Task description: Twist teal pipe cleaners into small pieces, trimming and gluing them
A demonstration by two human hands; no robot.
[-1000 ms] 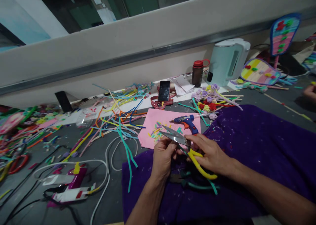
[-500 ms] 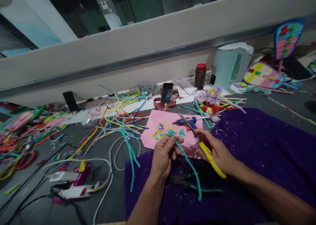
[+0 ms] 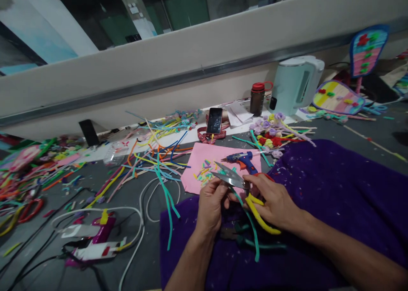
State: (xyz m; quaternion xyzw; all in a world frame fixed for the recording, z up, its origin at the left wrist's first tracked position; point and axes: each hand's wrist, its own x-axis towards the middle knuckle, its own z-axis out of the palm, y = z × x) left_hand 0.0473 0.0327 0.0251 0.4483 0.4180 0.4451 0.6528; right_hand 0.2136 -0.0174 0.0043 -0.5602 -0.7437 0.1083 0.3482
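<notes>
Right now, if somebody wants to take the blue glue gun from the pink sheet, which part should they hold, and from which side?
Probably the blue glue gun by its handle, which juts toward the person, near the right hand. Come from that near side; the nozzle points left over the pink sheet, so avoid that end.

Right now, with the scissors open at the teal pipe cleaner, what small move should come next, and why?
Probably close the scissors. The right hand holds their yellow handles, the blades stand apart, and the left hand pinches the teal pipe cleaner at them, above the pink sheet.
</notes>
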